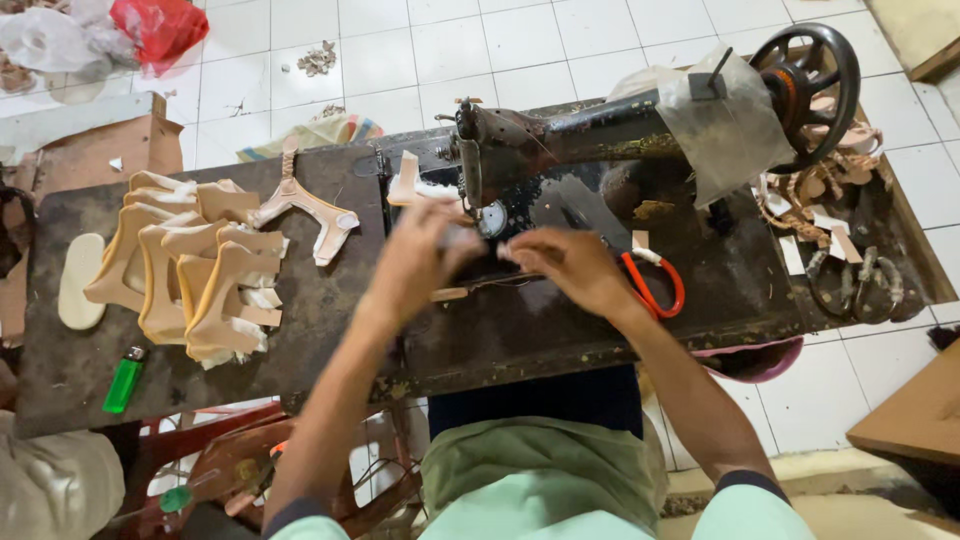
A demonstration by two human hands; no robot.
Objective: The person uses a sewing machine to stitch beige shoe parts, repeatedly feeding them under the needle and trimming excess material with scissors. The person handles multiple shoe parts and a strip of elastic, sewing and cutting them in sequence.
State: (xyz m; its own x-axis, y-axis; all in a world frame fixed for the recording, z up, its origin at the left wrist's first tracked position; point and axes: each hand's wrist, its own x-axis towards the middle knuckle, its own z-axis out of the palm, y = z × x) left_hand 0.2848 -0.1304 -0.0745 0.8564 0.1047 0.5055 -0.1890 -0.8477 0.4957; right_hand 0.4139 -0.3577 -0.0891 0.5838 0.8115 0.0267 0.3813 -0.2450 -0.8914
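My left hand (420, 258) and my right hand (568, 266) meet fingertip to fingertip just in front of the needle of an old black sewing machine (560, 135). Both are blurred. The left fingers are curled on a small pale piece (456, 237). The right fingers are pinched close to it, and I cannot tell whether they hold anything. A narrow beige strip (450, 294) lies on the dark table (330, 310) under the left hand. Orange-handled scissors (655, 287) rest beside my right wrist.
A stack of tan cut pieces (190, 280), a beige sole (80, 280) and a green lighter (123, 380) lie at the table's left. A Y-shaped tan strap (300, 205) lies behind them. Loose straps (830, 190) are heaped at the right under the handwheel (810, 85).
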